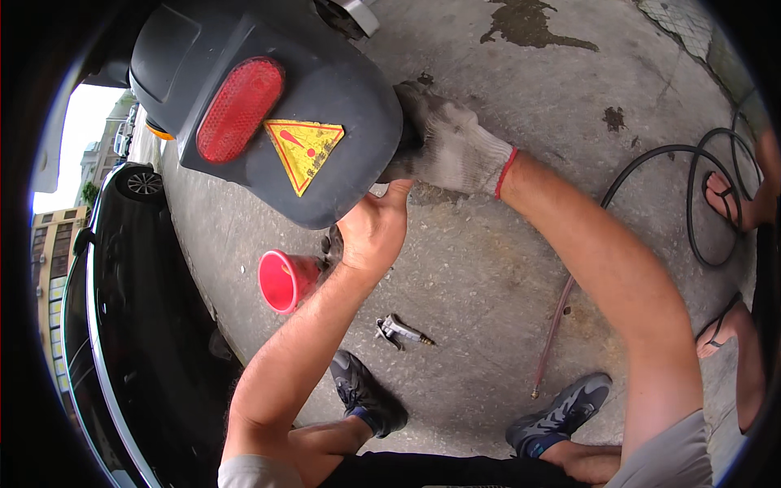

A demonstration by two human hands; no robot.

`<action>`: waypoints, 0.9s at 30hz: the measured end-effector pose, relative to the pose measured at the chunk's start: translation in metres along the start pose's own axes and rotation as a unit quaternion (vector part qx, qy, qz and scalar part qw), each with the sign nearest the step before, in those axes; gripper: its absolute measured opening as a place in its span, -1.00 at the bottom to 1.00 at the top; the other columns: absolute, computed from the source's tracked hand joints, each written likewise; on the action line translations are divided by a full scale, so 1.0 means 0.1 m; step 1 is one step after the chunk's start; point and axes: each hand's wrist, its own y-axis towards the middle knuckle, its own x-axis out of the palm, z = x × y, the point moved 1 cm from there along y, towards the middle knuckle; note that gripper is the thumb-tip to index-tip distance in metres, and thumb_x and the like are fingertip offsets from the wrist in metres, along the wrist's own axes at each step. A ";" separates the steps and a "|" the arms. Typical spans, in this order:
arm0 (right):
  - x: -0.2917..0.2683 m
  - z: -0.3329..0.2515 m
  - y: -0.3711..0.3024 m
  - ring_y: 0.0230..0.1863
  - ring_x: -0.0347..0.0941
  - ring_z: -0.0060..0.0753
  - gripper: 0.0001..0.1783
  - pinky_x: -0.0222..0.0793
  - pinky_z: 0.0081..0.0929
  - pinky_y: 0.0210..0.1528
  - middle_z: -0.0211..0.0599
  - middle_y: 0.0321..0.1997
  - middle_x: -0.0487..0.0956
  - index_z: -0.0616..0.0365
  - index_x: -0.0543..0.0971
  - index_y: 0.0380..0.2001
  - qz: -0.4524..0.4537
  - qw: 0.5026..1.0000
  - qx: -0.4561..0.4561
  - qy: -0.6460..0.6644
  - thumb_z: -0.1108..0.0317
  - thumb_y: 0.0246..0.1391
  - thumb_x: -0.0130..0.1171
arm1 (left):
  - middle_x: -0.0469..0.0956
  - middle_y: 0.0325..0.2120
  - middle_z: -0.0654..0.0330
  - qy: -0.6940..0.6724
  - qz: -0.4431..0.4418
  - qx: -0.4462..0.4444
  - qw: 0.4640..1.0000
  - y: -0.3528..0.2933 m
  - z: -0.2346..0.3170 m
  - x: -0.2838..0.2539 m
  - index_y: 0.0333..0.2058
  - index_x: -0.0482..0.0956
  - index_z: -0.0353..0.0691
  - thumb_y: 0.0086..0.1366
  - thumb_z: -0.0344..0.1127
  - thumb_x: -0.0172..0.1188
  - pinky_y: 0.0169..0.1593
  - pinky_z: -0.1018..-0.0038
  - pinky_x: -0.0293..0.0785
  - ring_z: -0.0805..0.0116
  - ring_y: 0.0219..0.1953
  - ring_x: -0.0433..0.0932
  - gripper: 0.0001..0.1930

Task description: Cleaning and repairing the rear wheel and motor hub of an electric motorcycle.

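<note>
Lying up-left of bare L hand (374,232) and gloved R hand (454,146), blk. rear fender (319,89) is running lengthwise approx. upper-L to lower-R, L hand sitting at its lower edge, R showing partly behind its R edge, neither clearly nearer, fingers' grip undetermined (hidden).

Mudguard (366,106), above and left of centre, bearing a reflector (240,110) and, to its right, a sticker (303,154). Far left, a car (146,325). On the ground (488,293), left to right: bucket (278,281), nozzle gun (403,330), and hose (683,148), the last near another person's foot (719,195).
</note>
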 end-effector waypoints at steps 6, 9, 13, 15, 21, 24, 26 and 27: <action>0.15 0.05 0.02 0.01 0.51 0.08 -0.08 0.48 -0.12 0.01 0.02 0.03 0.49 0.22 0.28 0.17 0.065 0.994 -0.038 -0.081 0.01 -0.22 0.43 | 0.42 -0.02 0.05 -0.007 -0.028 -0.014 0.999 -0.02 -0.02 0.00 0.06 0.22 -0.37 0.13 -0.57 0.34 0.18 0.36 0.27 0.26 0.02 0.42 -0.42; 0.14 0.01 -0.02 0.08 0.43 0.04 -0.12 0.37 -0.17 0.14 0.00 0.03 0.47 0.15 0.37 0.12 0.139 0.988 -0.061 0.035 -0.06 -0.23 0.45 | 0.42 -0.02 0.04 -0.021 0.005 0.000 1.000 -0.03 0.05 0.05 0.08 0.20 -0.37 0.12 -0.60 0.32 0.19 0.33 0.25 0.21 0.03 0.41 -0.40; 0.15 -0.05 -0.06 0.14 0.41 0.05 -0.13 0.36 -0.15 0.17 0.01 0.09 0.46 0.14 0.36 0.15 0.115 0.991 -0.042 0.057 -0.05 -0.17 0.43 | 0.40 0.03 0.00 -0.002 -0.008 0.012 1.000 0.01 -0.03 -0.07 0.15 0.16 -0.36 0.14 -0.52 0.34 0.19 0.29 0.29 0.18 0.09 0.40 -0.34; 0.12 -0.15 -0.10 0.17 0.41 0.06 -0.17 0.36 -0.16 0.19 0.02 0.15 0.45 0.15 0.33 0.19 0.038 0.990 0.077 0.113 -0.05 -0.06 0.37 | 0.38 0.07 -0.02 0.028 -0.120 0.016 0.992 0.05 -0.03 -0.26 0.19 0.15 -0.34 0.15 -0.44 0.36 0.15 0.28 0.39 0.17 0.13 0.40 -0.30; 0.27 0.05 -0.65 0.12 0.48 -0.04 -0.40 0.36 -0.26 0.20 -0.02 0.07 0.54 0.09 0.40 0.18 0.112 0.965 0.235 -0.042 0.07 0.12 0.19 | 0.52 -0.05 0.02 0.035 -0.391 -0.168 0.904 -0.15 -0.20 -1.14 0.07 0.38 -0.34 0.25 -0.37 0.26 0.06 0.37 0.48 0.25 0.04 0.52 -0.56; 0.50 0.00 -0.95 0.05 0.52 -0.09 -0.59 0.39 -0.26 0.14 -0.09 -0.04 0.60 0.08 0.53 0.00 -0.034 0.948 0.310 -0.059 0.14 0.14 0.10 | 0.57 -0.13 0.00 0.108 -0.501 -0.167 0.842 -0.64 -0.46 -1.71 -0.03 0.48 -0.35 0.19 -0.34 0.27 0.03 0.31 0.50 0.16 -0.02 0.57 -0.62; 0.75 0.02 -1.12 0.01 0.53 -0.11 -0.65 0.40 -0.24 0.10 -0.12 -0.10 0.63 0.06 0.58 -0.09 -0.131 0.945 0.300 0.007 0.13 0.14 0.08 | 0.56 -0.18 -0.02 0.173 -0.539 -0.138 0.813 -1.09 -0.65 -2.01 -0.04 0.45 -0.34 0.17 -0.36 0.29 0.03 0.29 0.48 0.11 -0.06 0.56 -0.61; 0.88 -0.07 -1.16 -0.01 0.54 -0.12 -0.66 0.41 -0.23 0.08 -0.14 -0.12 0.63 0.04 0.59 -0.12 -0.192 0.929 0.313 0.045 0.12 0.14 0.07 | 0.56 -0.18 -0.02 0.174 -0.558 -0.168 0.794 -1.35 -0.77 -2.17 -0.04 0.45 -0.34 0.17 -0.35 0.29 0.03 0.28 0.48 0.09 -0.07 0.56 -0.60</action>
